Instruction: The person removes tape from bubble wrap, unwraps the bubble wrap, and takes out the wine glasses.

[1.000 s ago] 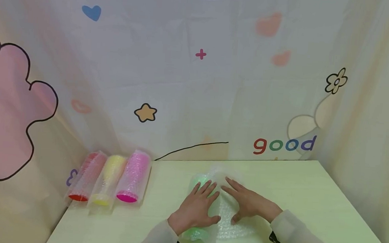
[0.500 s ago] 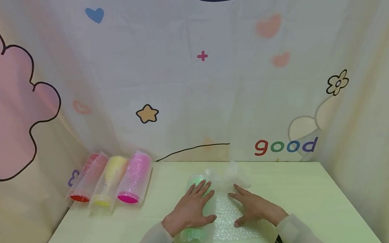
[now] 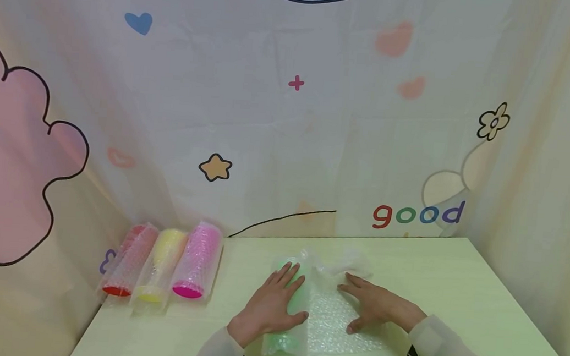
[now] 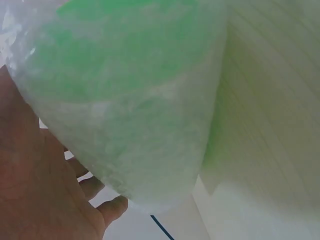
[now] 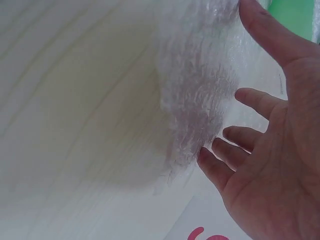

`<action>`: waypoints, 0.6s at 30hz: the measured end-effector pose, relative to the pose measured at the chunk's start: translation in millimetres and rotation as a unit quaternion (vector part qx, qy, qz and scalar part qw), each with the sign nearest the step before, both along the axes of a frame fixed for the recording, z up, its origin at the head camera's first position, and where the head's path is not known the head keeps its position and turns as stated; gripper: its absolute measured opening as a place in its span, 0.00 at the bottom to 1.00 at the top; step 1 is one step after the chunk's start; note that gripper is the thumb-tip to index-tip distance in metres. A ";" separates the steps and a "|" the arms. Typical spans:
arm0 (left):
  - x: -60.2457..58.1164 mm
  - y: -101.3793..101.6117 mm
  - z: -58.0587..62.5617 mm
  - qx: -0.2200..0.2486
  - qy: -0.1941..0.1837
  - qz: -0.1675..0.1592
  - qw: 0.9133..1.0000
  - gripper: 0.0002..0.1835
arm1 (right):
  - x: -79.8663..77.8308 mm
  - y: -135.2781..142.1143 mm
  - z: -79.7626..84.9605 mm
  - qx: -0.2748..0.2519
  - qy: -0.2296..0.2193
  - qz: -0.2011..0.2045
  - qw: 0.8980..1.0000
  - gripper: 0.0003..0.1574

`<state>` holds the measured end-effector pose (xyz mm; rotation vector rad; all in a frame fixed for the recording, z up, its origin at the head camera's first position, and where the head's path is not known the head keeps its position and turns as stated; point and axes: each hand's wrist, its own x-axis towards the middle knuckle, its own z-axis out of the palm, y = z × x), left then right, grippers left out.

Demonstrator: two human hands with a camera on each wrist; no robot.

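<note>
Splayed and gripping nothing, left hand (image 3: 270, 305) and right hand (image 3: 376, 304) edge apart as a wrapped green cylinder (image 3: 282, 343) shifts leftward, apparently baring more clear plastic bubble wrap (image 3: 329, 325).

Soft, rather dim light falls evenly in the head view, the curtain (image 3: 313, 136) greyish and the worktop (image 3: 456, 284) paler, with small glints on the bubble wrap (image 3: 329, 327). Both wrist views look hazy and low in contrast; a soft shadow edges the wrapped green roll (image 4: 135, 60) in the left one.
</note>
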<state>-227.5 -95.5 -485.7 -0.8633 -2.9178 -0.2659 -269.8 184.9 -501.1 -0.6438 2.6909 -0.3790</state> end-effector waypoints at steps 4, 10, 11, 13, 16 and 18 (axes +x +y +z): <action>-0.6 -4.9 0.3 0.017 -0.015 0.000 1.000 0.41 | 0.3 6.4 1.8 -0.004 -0.008 -0.006 1.000 0.61; -1.7 -10.9 -2.5 0.046 -0.026 0.006 0.999 0.42 | -1.8 16.1 1.6 0.001 -0.012 -0.009 1.000 0.61; -2.0 -11.5 -3.1 0.053 -0.027 0.006 0.998 0.42 | -2.1 17.2 1.6 0.003 -0.011 -0.010 1.000 0.61; -2.2 -12.5 -3.9 0.064 -0.030 0.007 0.997 0.42 | -2.1 18.3 2.0 0.004 -0.005 -0.005 1.000 0.61; -2.0 -11.8 -3.8 0.072 -0.026 0.014 0.997 0.41 | -1.5 16.0 3.2 0.003 0.006 0.003 1.000 0.61; -2.1 -8.7 -2.6 0.070 -0.009 0.020 0.997 0.40 | -0.3 12.3 4.7 0.005 0.017 0.009 1.000 0.60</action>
